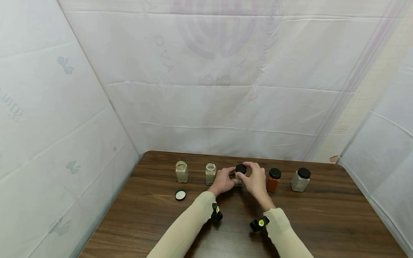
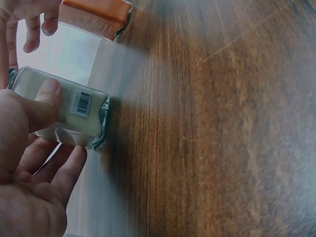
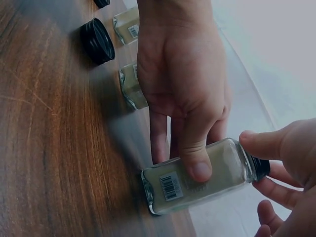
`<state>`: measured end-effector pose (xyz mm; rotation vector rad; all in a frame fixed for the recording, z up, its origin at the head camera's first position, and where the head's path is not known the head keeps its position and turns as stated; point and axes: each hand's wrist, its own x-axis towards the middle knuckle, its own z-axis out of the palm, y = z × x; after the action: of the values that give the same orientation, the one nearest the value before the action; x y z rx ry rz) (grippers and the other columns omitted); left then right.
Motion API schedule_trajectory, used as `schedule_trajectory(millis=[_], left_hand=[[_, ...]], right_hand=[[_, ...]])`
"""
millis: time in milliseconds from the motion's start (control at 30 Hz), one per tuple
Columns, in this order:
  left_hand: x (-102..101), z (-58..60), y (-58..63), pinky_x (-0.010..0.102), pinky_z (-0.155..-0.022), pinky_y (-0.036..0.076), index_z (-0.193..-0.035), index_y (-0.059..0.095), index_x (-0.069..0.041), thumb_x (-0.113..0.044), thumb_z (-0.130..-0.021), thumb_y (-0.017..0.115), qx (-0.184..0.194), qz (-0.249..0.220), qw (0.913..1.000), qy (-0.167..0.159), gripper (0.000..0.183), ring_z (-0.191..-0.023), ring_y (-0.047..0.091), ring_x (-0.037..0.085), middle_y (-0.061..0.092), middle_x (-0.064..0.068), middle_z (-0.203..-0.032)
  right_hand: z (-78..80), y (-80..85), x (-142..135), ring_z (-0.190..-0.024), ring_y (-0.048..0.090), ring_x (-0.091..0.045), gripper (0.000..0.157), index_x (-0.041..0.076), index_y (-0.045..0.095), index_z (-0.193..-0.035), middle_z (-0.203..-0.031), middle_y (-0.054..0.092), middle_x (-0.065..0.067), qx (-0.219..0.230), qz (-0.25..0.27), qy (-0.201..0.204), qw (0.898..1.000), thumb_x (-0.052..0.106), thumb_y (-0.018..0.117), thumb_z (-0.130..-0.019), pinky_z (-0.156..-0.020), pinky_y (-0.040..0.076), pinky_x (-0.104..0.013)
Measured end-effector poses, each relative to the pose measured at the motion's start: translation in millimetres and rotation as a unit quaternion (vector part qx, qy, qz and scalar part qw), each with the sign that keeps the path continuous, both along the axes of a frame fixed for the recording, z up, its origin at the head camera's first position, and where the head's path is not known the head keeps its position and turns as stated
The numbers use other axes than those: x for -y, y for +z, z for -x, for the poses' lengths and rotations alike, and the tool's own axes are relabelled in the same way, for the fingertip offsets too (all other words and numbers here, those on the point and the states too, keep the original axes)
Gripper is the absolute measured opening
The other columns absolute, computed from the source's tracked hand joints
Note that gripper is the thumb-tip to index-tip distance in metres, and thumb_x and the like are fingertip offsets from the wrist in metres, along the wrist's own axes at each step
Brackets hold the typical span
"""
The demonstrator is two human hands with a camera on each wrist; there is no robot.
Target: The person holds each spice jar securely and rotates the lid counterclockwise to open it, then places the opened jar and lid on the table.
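Observation:
A square glass jar (image 3: 222,170) of pale powder stands on the table in the middle of the row, a barcode label on its side. My left hand (image 1: 222,182) grips the jar's body, thumb on one face and fingers around the other side. At the top, my right hand (image 1: 256,182) pinches the black lid (image 1: 240,168) between thumb and fingers. The lid sits on the jar's mouth; whether it is loose cannot be told. Just right of my right hand is a jar of orange-red powder (image 1: 273,184) with a black lid.
Two lidless jars, one at the far left (image 1: 182,173) and another (image 1: 210,175) beside my left hand, hold pale powder. An upturned lid (image 1: 180,195) lies before them; the right wrist view shows a second lid (image 3: 102,3). A capped pale jar (image 1: 300,181) stands rightmost. White cloth (image 1: 206,107) hangs behind the table.

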<state>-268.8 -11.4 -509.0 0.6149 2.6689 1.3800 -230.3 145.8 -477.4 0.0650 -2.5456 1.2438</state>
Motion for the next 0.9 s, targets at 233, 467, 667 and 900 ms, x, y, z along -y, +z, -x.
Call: schedule_trajectory(millis=[233, 467, 667, 900], left_hand=[[0.5, -1.8, 1.9, 0.040, -0.099, 0.054, -0.136, 0.067, -0.011, -0.025, -0.093, 0.079, 0.010, -0.008, 0.9999, 0.000, 0.047, -0.117, 0.068, 0.020, 0.073, 0.003, -0.123], [0.0, -2.2, 1.7, 0.038, -0.098, 0.055, -0.136, 0.067, -0.011, -0.025, -0.092, 0.080, 0.013, -0.009, 0.9999, 0.002, 0.047, -0.117, 0.068, 0.021, 0.073, 0.006, -0.125], [0.8, -2.6, 2.1, 0.038, -0.099, 0.055, -0.138, 0.065, -0.011, -0.025, -0.093, 0.079, 0.014, -0.010, 0.9999, 0.001, 0.050, -0.119, 0.067, 0.021, 0.071, 0.006, -0.127], [1.7, -3.3, 1.6, 0.038, -0.099, 0.055, -0.137, 0.066, -0.012, -0.026, -0.093, 0.079, 0.007, -0.004, 1.0000, -0.001, 0.048, -0.119, 0.067, 0.021, 0.071, 0.005, -0.127]], right_hand=[[-0.1, 1.4, -7.5, -0.102, 0.053, -0.037, 0.048, 0.009, 0.063, -0.138, -0.132, 0.064, -0.016, 0.021, 0.008, 0.034, 0.999, 0.017, 0.079, -0.093, -0.074, 0.045, -0.042], [0.4, 1.1, -12.6, -0.100, 0.056, -0.037, 0.049, 0.010, 0.061, -0.142, -0.129, 0.064, -0.016, 0.027, 0.005, 0.055, 0.998, 0.013, 0.076, -0.095, -0.071, 0.047, -0.039], [-0.4, 1.4, -12.9, -0.102, 0.052, -0.040, 0.053, 0.009, 0.062, -0.141, -0.139, 0.060, -0.017, 0.017, 0.009, 0.049, 0.999, 0.019, 0.080, -0.092, -0.076, 0.046, -0.045], [-0.9, -4.2, -6.5, -0.100, 0.049, -0.036, 0.052, 0.003, 0.069, -0.125, -0.121, 0.066, -0.017, -0.011, 0.013, -0.012, 1.000, 0.028, 0.088, -0.084, -0.084, 0.038, -0.045]])
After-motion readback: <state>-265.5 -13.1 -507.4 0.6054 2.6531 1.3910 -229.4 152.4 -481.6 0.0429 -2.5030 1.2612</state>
